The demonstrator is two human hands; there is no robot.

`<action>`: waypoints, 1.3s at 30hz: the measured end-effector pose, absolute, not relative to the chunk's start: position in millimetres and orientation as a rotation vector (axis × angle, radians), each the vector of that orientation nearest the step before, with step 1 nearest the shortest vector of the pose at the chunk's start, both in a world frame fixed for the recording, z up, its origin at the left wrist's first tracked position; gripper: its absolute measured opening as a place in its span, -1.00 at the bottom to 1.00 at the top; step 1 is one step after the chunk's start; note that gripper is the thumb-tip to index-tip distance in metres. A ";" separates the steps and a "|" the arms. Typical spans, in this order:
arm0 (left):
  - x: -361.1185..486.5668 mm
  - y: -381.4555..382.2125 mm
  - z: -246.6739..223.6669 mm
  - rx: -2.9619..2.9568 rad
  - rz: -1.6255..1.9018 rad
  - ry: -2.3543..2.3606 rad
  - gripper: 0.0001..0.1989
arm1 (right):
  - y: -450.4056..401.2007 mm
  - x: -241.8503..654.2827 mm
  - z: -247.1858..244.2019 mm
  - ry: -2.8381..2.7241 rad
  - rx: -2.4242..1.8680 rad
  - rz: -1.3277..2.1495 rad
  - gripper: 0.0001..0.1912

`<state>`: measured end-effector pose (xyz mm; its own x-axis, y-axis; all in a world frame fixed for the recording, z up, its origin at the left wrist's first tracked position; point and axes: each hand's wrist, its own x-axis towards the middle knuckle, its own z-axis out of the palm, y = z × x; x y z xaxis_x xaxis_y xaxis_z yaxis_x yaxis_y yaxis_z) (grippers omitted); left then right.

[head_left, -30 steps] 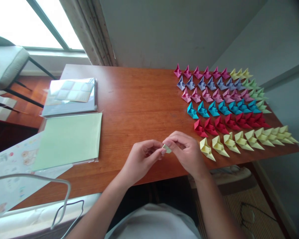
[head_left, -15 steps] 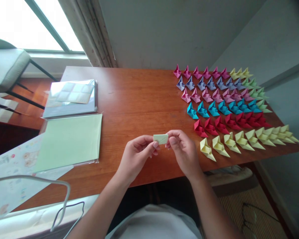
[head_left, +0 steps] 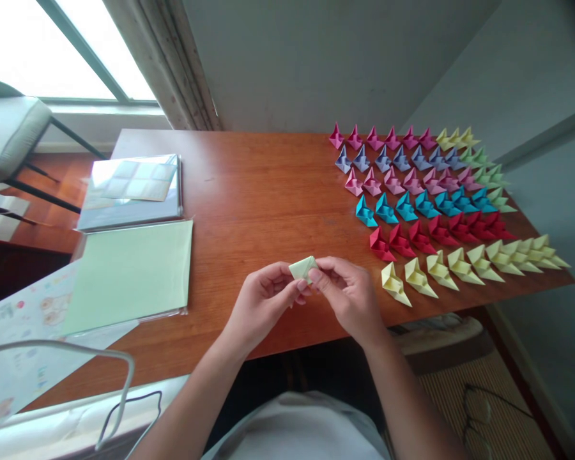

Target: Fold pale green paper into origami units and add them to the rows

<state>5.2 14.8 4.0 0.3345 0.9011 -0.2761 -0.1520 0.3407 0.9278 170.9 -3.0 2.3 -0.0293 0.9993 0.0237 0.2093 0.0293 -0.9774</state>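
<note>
A small pale green folded paper is held between both hands above the front part of the wooden table. My left hand pinches its left end between thumb and fingers. On the right end, the thumb and fingers of my right hand are closed. The paper now shows slanted, pointed folds. Right of my right hand, a row of pale yellow folded paper pieces runs along the table's front edge.
Behind the yellow row stand red, blue, pink, purple and magenta folded pieces. Pale green paper sheets and a clear-wrapped pack lie at the left. A white cable loops at the lower left.
My right hand has moved left onto the paper, whose right corner is now folded over, giving it a slanted outline. The camera view has shifted slightly.
</note>
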 end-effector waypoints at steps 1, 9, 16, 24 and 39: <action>5.4 14.5 4.1 0.964 0.845 0.976 -0.71 | -2.4 171.5 3.2 -1.409 -1.331 1.114 -0.83; 8.2 12.9 3.5 0.966 0.829 1.016 -0.64 | 4.9 167.4 6.7 -1.499 -1.329 0.923 -0.86; 5.3 11.5 4.9 0.990 0.771 0.950 -0.66 | 7.0 169.3 11.5 -1.557 -1.288 0.998 -0.84; 5.3 10.5 1.7 1.004 0.845 1.009 -0.66 | 7.8 169.7 4.6 -1.485 -1.280 1.093 -0.83; 6.9 11.2 2.0 1.100 0.854 1.066 -0.65 | 9.3 174.1 4.9 -1.519 -1.307 1.062 -0.77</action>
